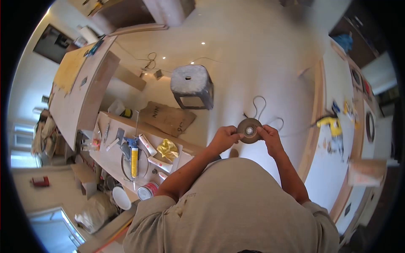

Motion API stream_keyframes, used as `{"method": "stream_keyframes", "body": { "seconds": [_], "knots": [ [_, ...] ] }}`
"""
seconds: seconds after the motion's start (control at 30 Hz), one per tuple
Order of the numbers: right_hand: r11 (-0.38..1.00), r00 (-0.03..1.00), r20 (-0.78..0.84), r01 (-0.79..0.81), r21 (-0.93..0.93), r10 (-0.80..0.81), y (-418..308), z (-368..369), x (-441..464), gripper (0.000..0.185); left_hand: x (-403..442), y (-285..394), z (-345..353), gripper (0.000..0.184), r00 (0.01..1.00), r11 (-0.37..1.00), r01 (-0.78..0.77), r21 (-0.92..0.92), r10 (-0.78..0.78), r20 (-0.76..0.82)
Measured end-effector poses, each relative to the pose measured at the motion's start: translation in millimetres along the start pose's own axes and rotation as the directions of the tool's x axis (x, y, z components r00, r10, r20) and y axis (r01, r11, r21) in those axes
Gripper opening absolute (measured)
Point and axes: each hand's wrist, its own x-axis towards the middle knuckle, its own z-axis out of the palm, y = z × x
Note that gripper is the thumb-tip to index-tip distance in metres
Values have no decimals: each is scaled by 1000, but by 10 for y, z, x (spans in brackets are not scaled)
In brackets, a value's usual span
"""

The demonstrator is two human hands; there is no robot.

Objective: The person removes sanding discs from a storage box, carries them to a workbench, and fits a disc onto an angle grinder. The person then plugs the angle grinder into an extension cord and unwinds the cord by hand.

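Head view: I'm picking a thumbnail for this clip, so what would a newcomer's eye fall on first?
Most likely the round brown disc, held near the picture's centre between the left hand and the right hand. Next might come the grey stool, standing on the pale floor beyond the hands. Bright colour also stands out: a yellow power tool at right and crumpled gold foil at left.
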Motion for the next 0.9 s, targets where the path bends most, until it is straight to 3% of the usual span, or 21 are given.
{"method": "stream_keyframes", "body": {
  "seconds": [0.07, 0.17, 0.23, 0.37, 0.6, 0.7, 0.8, 0.9],
  "knots": [
    [1000, 999, 25, -23, 8, 23, -179, -41, 363, 24, 327, -83, -64, 26, 1000, 994, 11, -113, -13, -17],
    [998, 992, 121, -33, -51, 39, -288, -107, 960, 23, 925, -166, -299, 26, 996, 990, 82, -112, -86, -27],
    [990, 994, 97, -39, -134, 52, -477, -98, 1310, 23, 1398, -90, -510, 26, 995, 990, 92, -111, -94, -18],
    [992, 999, 26, -37, -119, 40, -671, -177, 2173, 25, 2504, 100, -840, 25, 1000, 997, 6, -73, -6, 9],
    [998, 992, -123, -21, -51, 15, -1405, -392, 3505, 31, 4201, 1016, -1403, 24, 980, 987, -158, 9, 156, 125],
    [1000, 988, -154, 7, 3, -6, -1630, -414, 4040, 32, 4723, 1306, -1655, 25, 981, 986, -156, 55, 148, 124],
    [998, 987, -143, -69, -5, 67, -1751, -423, 4682, 28, 5171, 1461, -1962, 26, 986, 986, -154, 64, 149, 81],
    [990, 993, -23, -116, -76, 115, -1748, -553, 5408, 20, 5672, 1402, -2309, 28, 986, 983, -165, 84, 166, 1]
  ]
}}
